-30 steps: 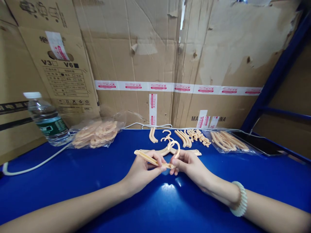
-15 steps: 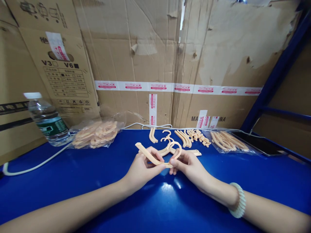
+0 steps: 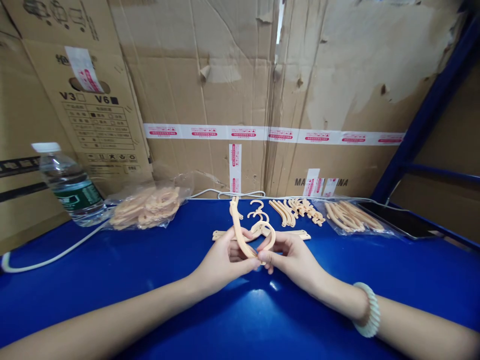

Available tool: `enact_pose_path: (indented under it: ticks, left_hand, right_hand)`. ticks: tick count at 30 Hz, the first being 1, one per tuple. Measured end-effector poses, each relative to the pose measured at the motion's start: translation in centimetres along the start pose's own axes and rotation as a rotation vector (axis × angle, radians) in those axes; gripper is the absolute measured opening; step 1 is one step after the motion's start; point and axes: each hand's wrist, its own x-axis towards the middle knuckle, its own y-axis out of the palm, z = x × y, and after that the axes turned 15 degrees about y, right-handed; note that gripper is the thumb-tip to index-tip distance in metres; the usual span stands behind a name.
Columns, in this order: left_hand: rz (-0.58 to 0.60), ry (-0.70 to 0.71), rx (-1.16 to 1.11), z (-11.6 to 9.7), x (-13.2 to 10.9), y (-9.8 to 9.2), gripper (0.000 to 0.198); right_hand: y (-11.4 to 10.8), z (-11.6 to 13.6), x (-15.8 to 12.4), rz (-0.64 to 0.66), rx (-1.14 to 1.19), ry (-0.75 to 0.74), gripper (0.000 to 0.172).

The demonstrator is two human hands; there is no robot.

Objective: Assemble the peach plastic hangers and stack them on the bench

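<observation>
Between thumb and fingers, my left hand (image 3: 225,257) pinches a curved beige hanger arm (image 3: 238,227), which stands nearly upright with its end pointing away from me. My right hand (image 3: 290,255) is closed on a beige hanger hook (image 3: 270,234), its round curve rising above the fingers. Both pieces meet at my fingertips; whether they are joined there I cannot tell. Just behind my hands lie hangers with their hooks (image 3: 257,216) toward the back, partly covered by my fingers.
Loose hanger arms (image 3: 282,213) and a heap of small hooks (image 3: 305,210) lie at the back. Plastic bags of beige parts sit left (image 3: 146,207) and right (image 3: 352,217). A water bottle (image 3: 73,187), a white cable (image 3: 56,255) and a dark tablet-like device (image 3: 397,220) flank them. Cardboard (image 3: 202,95) walls the rear.
The hanger arm in my left hand has swung from leaning left to nearly upright. The hook in my right hand has shifted slightly left and down. Both hands keep their grip.
</observation>
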Motion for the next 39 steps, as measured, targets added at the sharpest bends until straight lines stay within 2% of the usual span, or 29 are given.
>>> enact_pose_path:
  ticks: [3,5,8,10,14,18,21,26,30,33,34,37,39]
  left_hand:
    - [-0.013,-0.026,0.004,0.0,0.0,0.0,0.045]
    - [-0.056,-0.038,0.009,-0.1,0.1,0.0,0.045]
    - [-0.086,-0.044,0.025,-0.4,0.2,0.1,0.044]
    - [-0.097,-0.042,0.038,-0.6,0.2,0.2,0.045]
    - [-0.117,-0.049,0.045,-0.8,0.3,0.4,0.044]
    - [-0.125,-0.053,0.052,-0.9,0.3,0.4,0.042]
    - [-0.122,-0.046,0.05,-0.8,0.3,0.4,0.043]
    - [-0.133,-0.042,0.037,-0.7,0.2,0.3,0.041]
    - [-0.138,-0.04,0.014,-0.8,0.2,0.3,0.042]
    - [-0.149,-0.043,-0.008,-0.8,0.2,0.4,0.044]
    - [-0.15,-0.042,-0.015,-0.8,0.2,0.4,0.044]
    - [-0.147,-0.031,-0.034,-0.6,0.1,0.3,0.044]
    - [-0.146,-0.019,-0.04,-0.4,0.1,0.2,0.044]
  right_hand:
    - [-0.4,0.3,0.1,0.023,0.012,-0.017,0.032]
    - [-1.4,0.8,0.6,-0.018,-0.019,-0.049,0.032]
    - [-4.3,1.7,1.8,-0.224,-0.227,-0.167,0.033]
    - [-6.5,2.2,2.8,-0.331,-0.518,-0.268,0.031]
    - [-9.5,2.3,4.0,-0.333,-0.741,-0.318,0.007]
    - [-10.1,1.5,4.6,-0.286,-0.849,-0.337,0.016]
    - [-10.0,1.1,5.0,-0.281,-0.845,-0.343,0.018]
    - [-10.1,1.6,5.2,-0.341,-0.672,-0.358,0.008]
    - [-9.4,2.6,4.0,-0.426,-0.433,-0.334,0.023]
    - [-7.8,3.7,2.4,-0.434,-0.182,-0.314,0.029]
    - [-7.1,4.0,1.8,-0.419,-0.035,-0.29,0.029]
    - [-4.9,4.6,0.3,-0.342,0.298,-0.166,0.029]
    - [-3.8,4.5,-0.3,-0.318,0.387,-0.087,0.028]
